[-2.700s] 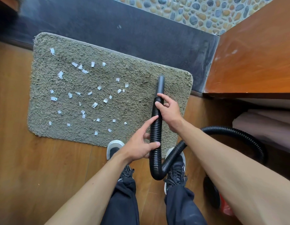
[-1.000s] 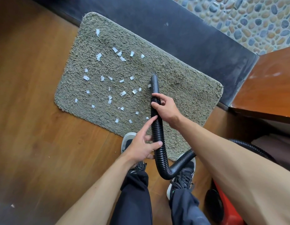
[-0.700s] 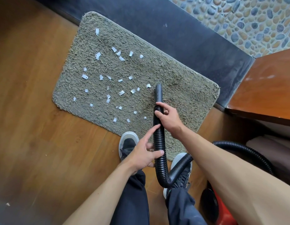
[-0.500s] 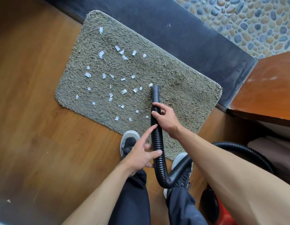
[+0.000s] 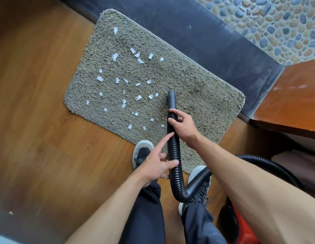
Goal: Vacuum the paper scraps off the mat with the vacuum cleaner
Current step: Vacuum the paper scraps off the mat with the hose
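A grey shaggy mat (image 5: 197,88) lies on the wooden floor with several white paper scraps (image 5: 138,97) scattered over its left half. A black ribbed vacuum hose (image 5: 174,155) ends in a smooth nozzle (image 5: 171,99) resting on the mat's middle, just right of the nearest scraps. My right hand (image 5: 184,125) grips the hose just behind the nozzle. My left hand (image 5: 158,164) holds the hose lower down, with its index finger stretched along it. The hose loops past my shoes to the red and black vacuum body (image 5: 232,224) at the lower right.
A dark stone step (image 5: 206,32) runs behind the mat, with a pebble surface (image 5: 276,20) beyond it. A wooden cabinet (image 5: 294,99) stands at the right. My two shoes (image 5: 142,152) stand at the mat's near edge. Wooden floor (image 5: 38,120) spreads to the left.
The nozzle has shifted slightly on the mat's middle, and the scrap that lay beside its tip half a second ago no longer shows. Both hands keep their hold on the hose.
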### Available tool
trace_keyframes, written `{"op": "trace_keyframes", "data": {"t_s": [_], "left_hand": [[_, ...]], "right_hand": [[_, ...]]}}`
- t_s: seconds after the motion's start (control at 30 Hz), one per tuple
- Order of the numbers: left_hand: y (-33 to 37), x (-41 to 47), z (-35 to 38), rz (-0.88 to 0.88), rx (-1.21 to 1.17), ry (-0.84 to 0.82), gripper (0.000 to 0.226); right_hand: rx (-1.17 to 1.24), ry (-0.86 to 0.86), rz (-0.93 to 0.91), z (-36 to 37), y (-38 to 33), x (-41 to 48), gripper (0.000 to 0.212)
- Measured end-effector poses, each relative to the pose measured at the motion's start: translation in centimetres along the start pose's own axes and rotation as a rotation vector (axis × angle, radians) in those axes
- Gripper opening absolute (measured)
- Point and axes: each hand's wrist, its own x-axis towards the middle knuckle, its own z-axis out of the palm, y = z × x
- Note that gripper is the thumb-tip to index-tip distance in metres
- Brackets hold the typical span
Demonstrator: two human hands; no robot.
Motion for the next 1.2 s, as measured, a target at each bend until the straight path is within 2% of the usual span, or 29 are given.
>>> {"op": "trace_keyframes", "data": {"t_s": [0.2, 0.83, 1.2], "left_hand": [[-0.5, -0.5, 1.4, -0.014, 0.046, -0.018, 0.081], [-8.7, -4.6, 4.4, -0.03, -0.095, 0.04, 0.08], [-9.2, -6.2, 4.2, -0.018, -0.145, 0.098, 0.081]], "right_hand": [[0.049, -0.002, 0.047, -1.4, 1.2, -1.3, 0.037], [0.008, -0.249, 0.226, -0.2, 6.2, -6.5, 0.035], [-0.134, -0.275, 0.165, 1.9, 6.2, -6.5, 0.038]]}}
